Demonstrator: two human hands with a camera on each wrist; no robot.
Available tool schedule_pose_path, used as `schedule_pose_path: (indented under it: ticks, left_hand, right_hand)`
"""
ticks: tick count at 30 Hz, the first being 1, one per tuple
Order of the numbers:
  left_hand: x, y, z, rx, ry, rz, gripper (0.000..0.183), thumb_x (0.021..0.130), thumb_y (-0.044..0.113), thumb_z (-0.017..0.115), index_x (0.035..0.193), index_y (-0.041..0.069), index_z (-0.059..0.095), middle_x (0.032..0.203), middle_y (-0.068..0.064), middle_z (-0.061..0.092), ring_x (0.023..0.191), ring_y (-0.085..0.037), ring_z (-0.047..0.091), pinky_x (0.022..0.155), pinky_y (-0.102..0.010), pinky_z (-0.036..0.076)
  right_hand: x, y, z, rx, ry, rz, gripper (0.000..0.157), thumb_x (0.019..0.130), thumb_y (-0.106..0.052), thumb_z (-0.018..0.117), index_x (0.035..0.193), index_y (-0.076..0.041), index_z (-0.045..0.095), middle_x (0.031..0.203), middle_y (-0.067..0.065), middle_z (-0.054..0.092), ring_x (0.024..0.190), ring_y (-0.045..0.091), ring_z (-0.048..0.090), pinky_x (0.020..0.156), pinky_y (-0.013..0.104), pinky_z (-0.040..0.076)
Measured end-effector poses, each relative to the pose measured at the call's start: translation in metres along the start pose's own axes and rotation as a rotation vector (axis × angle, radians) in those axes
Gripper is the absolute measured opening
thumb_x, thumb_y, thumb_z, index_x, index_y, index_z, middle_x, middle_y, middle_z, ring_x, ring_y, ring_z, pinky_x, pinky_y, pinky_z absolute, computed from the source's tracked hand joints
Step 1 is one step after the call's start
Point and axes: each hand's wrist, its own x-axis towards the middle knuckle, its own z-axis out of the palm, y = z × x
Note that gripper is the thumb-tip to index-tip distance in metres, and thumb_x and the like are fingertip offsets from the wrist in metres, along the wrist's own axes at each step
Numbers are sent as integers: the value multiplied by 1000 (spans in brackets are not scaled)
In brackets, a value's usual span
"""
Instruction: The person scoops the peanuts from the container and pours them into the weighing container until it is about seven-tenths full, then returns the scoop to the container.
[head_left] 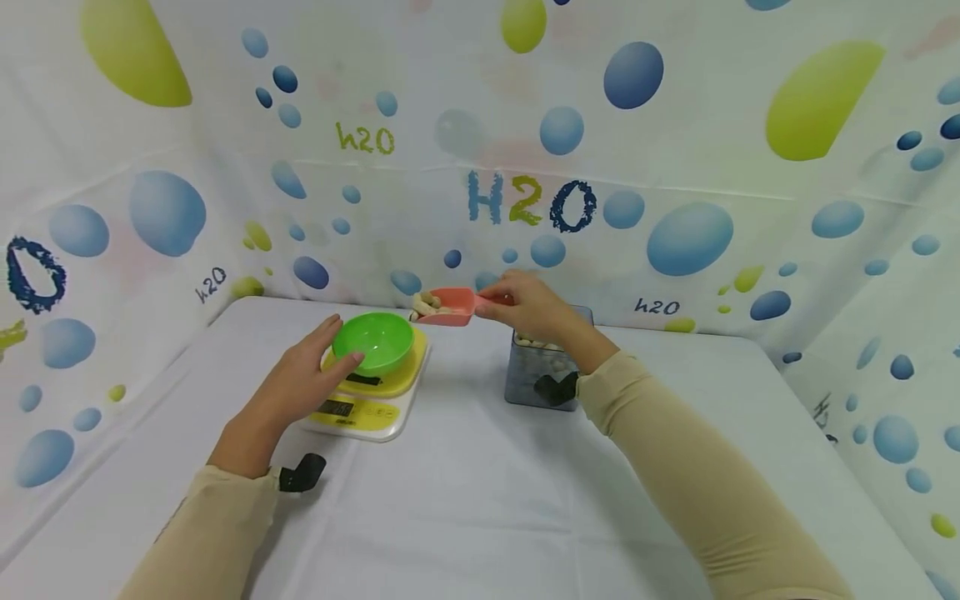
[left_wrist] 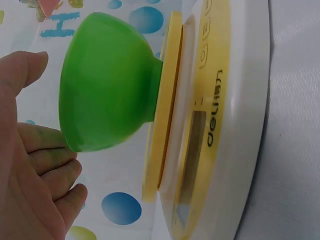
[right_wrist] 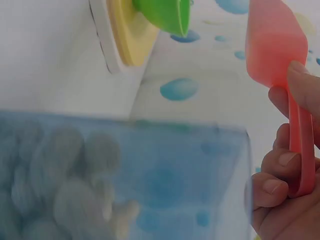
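Observation:
My right hand grips the handle of a pink scoop, held level in the air between the bowl and the bin. Pale pieces that look like unshelled peanuts lie at the scoop's front. A green bowl stands upright on a yellow and white kitchen scale; the head view shows no pieces inside it. My left hand is spread at the bowl's left side, thumb apart from the straight fingers. In the left wrist view, the fingertips reach right to the bowl's rim.
Below my right wrist stands a translucent blue-grey bin, with more of the pale pieces showing through its wall. A white cloth covers the table. Behind it hangs a patterned curtain.

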Motion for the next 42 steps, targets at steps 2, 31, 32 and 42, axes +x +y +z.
schedule_pose_path:
  ticks: [2,31,32,42]
  left_hand:
    - [1,-1,1,9,-13,-13,86,98,60,42,158,5,15,164,-18,14,148,-45,16,117,-63,18]
    - [7,-6,5,27,-55,-61,90,95,64,42,159,8,12,165,-17,12,149,-43,14,118,-62,17]
    - [7,-6,5,27,-54,-62,90,95,64,43,159,8,12,165,-17,12,149,-43,14,118,-62,18]
    - [7,-10,5,22,-56,-78,87,97,60,44,159,9,12,165,-17,12,149,-44,14,117,-63,18]
  right_hand:
    - [2,-4,4,3,-8,13,40,93,-40,66,124,-16,70,98,3,56,96,21,50,70,31,50]
    - [17,-41,51,-273,7,2,37,95,-32,65,126,-12,69,101,4,49,89,17,53,70,19,51]
    - [16,-42,52,-290,17,-12,36,95,-32,65,125,-12,69,100,3,49,88,17,53,69,19,51]
    - [13,-52,61,-616,144,-229,24,95,-26,65,117,-21,73,97,2,56,82,14,54,69,16,50]
